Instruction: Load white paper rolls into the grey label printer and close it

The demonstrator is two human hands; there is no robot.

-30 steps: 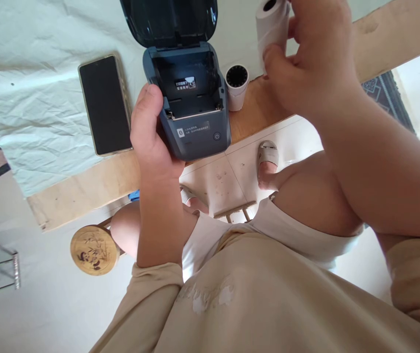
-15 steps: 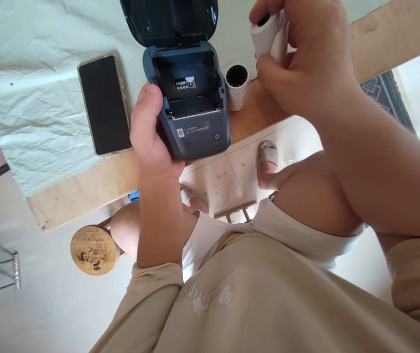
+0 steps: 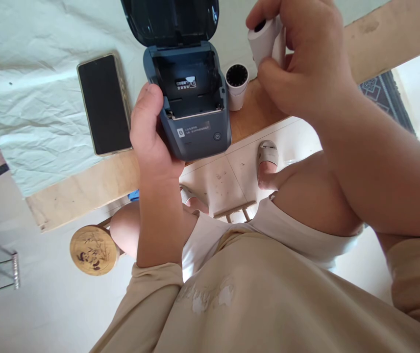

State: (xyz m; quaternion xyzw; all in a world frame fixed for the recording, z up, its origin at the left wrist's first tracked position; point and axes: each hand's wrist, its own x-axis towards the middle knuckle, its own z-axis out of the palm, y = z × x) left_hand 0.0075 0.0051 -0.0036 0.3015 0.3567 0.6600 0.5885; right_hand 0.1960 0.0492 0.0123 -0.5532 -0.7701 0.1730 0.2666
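Observation:
My left hand (image 3: 154, 132) is closed round the left side of a dark blue label printer (image 3: 197, 139), its thumb on the edge. The printer's black lid (image 3: 171, 19) is swung up, and the paper bay inside holds no roll. My right hand (image 3: 301, 63) grips a white paper roll (image 3: 263, 44) between thumb and fingers, up and to the right of the printer. Part of this roll is hidden by the fingers. Between the printer and my right hand, a second white roll (image 3: 236, 98) stands on end, its dark core facing up.
A phone (image 3: 105, 105) with a dark screen lies left of the printer on a pale green cloth (image 3: 44, 93). The bare wooden edge (image 3: 85, 184) of the table runs in front. A round wooden stool (image 3: 94, 250) stands below at left.
My right hand has shifted slightly to the left with the paper roll in it. The printer and my left hand look almost unchanged.

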